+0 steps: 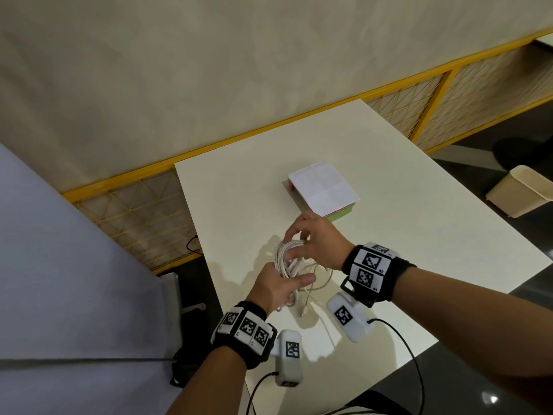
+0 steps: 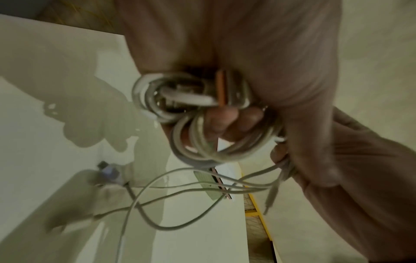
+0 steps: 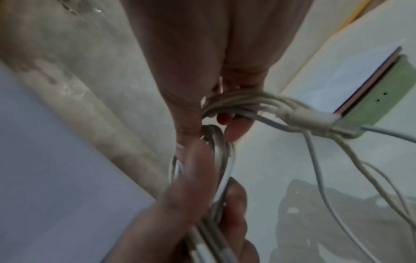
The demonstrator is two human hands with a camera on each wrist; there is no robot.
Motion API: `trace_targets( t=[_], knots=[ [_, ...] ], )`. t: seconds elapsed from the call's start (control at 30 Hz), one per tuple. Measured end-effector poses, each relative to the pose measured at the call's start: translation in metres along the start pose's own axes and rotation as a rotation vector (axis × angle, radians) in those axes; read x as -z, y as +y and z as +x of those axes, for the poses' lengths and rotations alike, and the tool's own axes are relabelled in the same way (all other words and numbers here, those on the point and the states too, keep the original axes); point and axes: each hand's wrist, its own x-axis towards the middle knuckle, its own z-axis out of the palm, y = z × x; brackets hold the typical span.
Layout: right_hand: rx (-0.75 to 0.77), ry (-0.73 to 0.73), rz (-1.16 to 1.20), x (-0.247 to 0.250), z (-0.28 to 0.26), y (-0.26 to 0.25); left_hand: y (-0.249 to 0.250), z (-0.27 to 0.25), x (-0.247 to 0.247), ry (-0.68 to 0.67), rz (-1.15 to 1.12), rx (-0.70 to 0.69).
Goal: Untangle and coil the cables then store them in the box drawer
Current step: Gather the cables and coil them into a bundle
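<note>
Head view, read from left to right: the left hand (image 1: 276,287) comes in from seven o'clock, fingers and thumb curled around the lower end of a bundle of white cables (image 1: 286,262) held just above the white table (image 1: 419,235). The right hand (image 1: 317,239) enters from four o'clock and grips the upper end of the same bundle, thumb and fingers closed on the loops. Loose strands (image 1: 317,280) hang from the coil and trail onto the tabletop toward six o'clock, one ending in a small plug (image 1: 303,311). Beyond the hands, at twelve o'clock from them, sits the box drawer (image 1: 324,191), a flat box with a white top, a pink edge and a green front, shut as far as can be seen. Both wrists carry black bands with square black-and-white coded markers; tiny characters beside the markers are too small to read. At the far right, on the dark floor, stands a cream bin (image 1: 520,190). Left wrist view shows the looped cables (image 2: 202,135) blurred against the palm, with an orange strip (image 2: 220,89) among them. Right wrist view shows a white connector (image 3: 313,119) near the green front (image 3: 378,99), which bears two small holes and no writing.
</note>
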Motion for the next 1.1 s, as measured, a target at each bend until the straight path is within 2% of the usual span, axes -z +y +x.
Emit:
trace_targets(
  t=[0.07,0.17,0.3,0.53,0.73,0.97,1.1],
  knots=[
    [-0.052,-0.044,0.031,0.0,0.0,0.001,0.0,0.001,-0.001,0.005,0.003,0.005],
    [-0.117,-0.193,0.077,-0.001,-0.001,0.003,0.001,0.0,-0.004,0.037,0.019,-0.042],
    [-0.118,-0.297,0.031,-0.003,-0.005,0.005,0.001,-0.003,-0.007,0.044,0.057,-0.075],
    [-0.157,-0.251,0.152,-0.005,-0.007,0.003,0.002,-0.001,-0.018,0.075,-0.153,-0.123],
    [-0.114,-0.221,0.123,-0.007,-0.007,-0.005,0.007,-0.001,-0.017,0.134,-0.148,-0.188],
    [-0.139,-0.21,0.238,-0.007,-0.004,-0.01,0.011,0.007,-0.016,0.224,-0.081,-0.016],
    [-0.122,-0.209,0.217,-0.006,-0.003,-0.009,0.016,0.007,-0.012,0.177,-0.053,0.008]
  ],
)
